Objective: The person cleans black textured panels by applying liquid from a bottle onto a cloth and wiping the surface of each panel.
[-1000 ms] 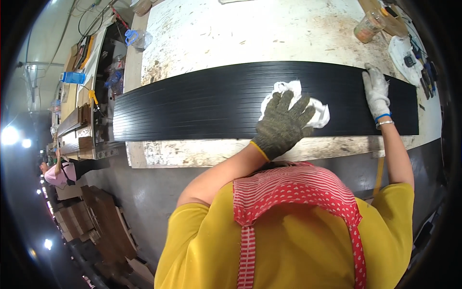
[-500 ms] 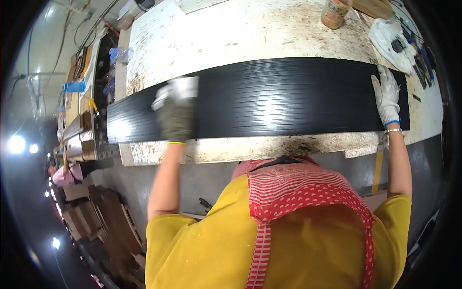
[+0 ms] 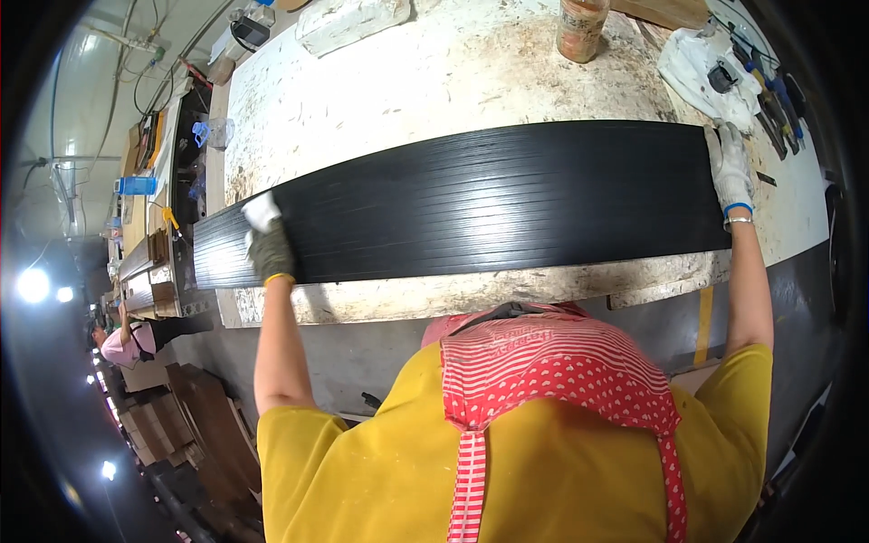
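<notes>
A long black board (image 3: 389, 199) with fine grooves along its length lies across a white, stained worktable (image 3: 380, 90). Toward its left end, my left hand (image 3: 270, 250), in a grey-green glove, is closed on a folded white cloth (image 3: 262, 212) pressed to the board's surface. My right hand (image 3: 730, 170), in a white knit glove with a blue cuff, rests along the board's right end. Its fingers are stretched out, pointing to the far side.
A brownish bottle (image 3: 581, 29) stands at the far side. Beside it on the right are a white plastic bag (image 3: 692, 72) and several hand tools (image 3: 780, 113). A white wrapped block (image 3: 353, 24) lies at the back. Another person (image 3: 122, 344) works far left.
My left hand has moved left along the board with the cloth. My right hand has shifted from the board's top to its right end. The view has shifted slightly.
</notes>
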The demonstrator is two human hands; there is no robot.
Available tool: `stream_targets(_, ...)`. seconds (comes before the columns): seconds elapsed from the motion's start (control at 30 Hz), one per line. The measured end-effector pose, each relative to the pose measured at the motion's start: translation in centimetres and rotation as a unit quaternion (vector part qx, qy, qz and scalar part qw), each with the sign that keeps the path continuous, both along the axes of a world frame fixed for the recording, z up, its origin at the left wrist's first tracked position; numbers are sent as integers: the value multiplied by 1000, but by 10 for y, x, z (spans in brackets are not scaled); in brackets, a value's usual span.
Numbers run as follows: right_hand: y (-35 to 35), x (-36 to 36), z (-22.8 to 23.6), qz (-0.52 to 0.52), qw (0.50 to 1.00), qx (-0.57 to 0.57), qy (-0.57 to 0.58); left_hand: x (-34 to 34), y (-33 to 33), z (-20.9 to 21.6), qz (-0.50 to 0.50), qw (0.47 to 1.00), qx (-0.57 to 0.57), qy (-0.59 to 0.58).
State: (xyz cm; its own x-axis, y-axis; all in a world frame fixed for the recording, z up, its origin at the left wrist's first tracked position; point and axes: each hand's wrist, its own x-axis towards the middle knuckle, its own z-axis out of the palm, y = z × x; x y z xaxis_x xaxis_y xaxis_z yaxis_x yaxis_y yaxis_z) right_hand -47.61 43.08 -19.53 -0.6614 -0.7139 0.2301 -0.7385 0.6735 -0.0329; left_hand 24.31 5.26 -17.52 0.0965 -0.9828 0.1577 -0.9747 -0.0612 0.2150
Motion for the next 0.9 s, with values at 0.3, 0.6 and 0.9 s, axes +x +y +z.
stream_targets(0.3, 9, 5, -4, 77, 987, 60, 124, -284, 161, 17, -573, 800, -94, -153)
stream_targets(0.6, 7, -11, -15, 18, 997, 23, 69, -196, 95, 40, -386, 889, 11, -246)
stream_targets(0.9, 5, 1, -7, -24, 998, -56, 3, -191, 83, 41, -463, 855, 16, -234)
